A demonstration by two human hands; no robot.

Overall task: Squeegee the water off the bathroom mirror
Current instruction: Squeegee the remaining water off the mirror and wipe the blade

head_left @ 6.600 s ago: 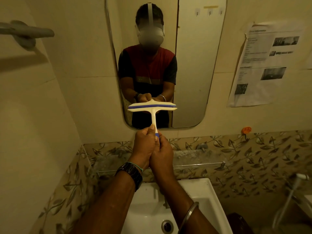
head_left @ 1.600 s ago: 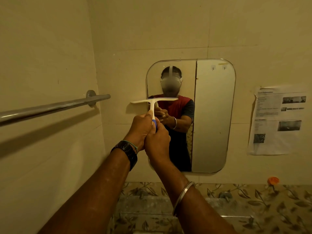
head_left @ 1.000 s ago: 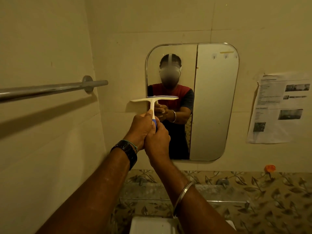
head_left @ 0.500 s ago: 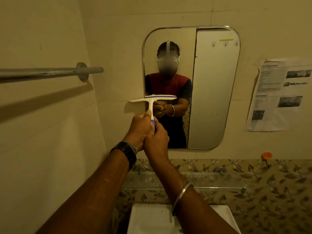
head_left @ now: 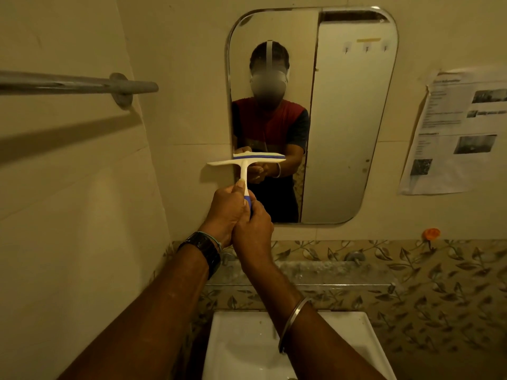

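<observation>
Overhanging the left edge of the mirror, the squeegee, gripped by left hand and right hand, should be drawn down level, pressed flat.

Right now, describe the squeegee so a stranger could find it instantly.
Find the rounded wall mirror above the sink. Across its left edge sits a white T-shaped squeegee, handle held by the left hand and right hand. Its blue blade strip marks it out.

Towel rail left of mirror
</observation>
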